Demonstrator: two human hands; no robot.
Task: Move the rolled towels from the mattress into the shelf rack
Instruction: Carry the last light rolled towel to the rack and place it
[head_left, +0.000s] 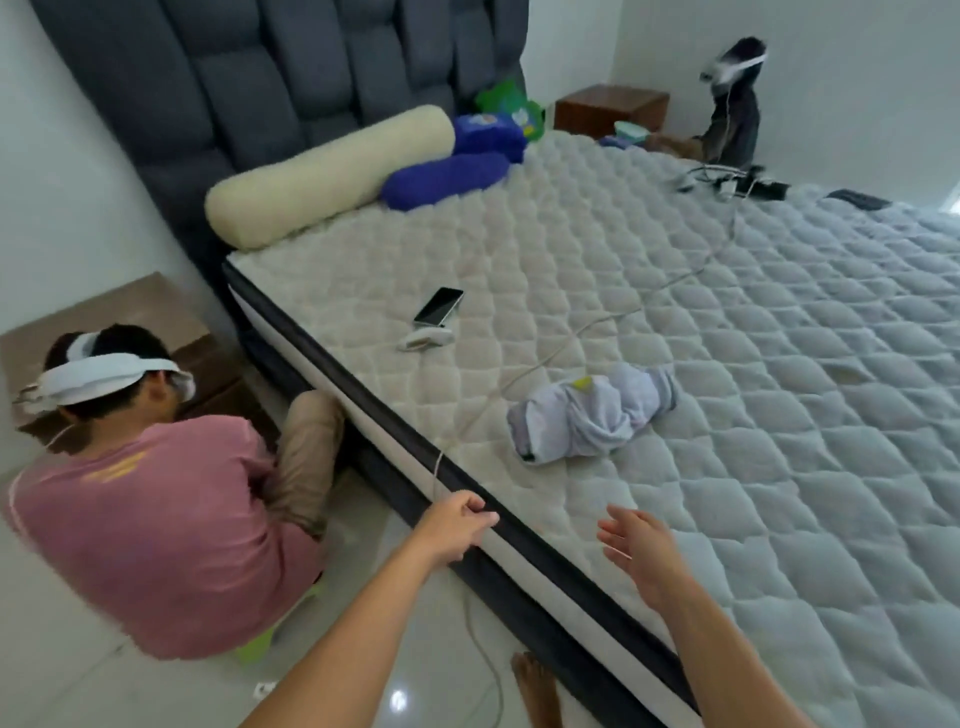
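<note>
Rumpled pale towels (592, 413) (soft, lumpy) on quilted mattress (779, 364) — untouched.

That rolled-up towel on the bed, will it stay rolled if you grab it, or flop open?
The rolled towel looks soft and wrinkled, with loose folds, so it would probably sag and partly unroll if lifted by one end. It likely weighs little. Lumpy and resting on the quilted mattress, it seems unlikely to roll away when nudged.

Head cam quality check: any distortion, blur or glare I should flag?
Head view: strong wide-angle bending, the quilted white mattress edge and dark tufted headboard lean and curve. Soft blur throughout, worst on the standing figure at the far corner. Small glare spot on the glossy floor tile. Light is even, with soft shadows.
</note>
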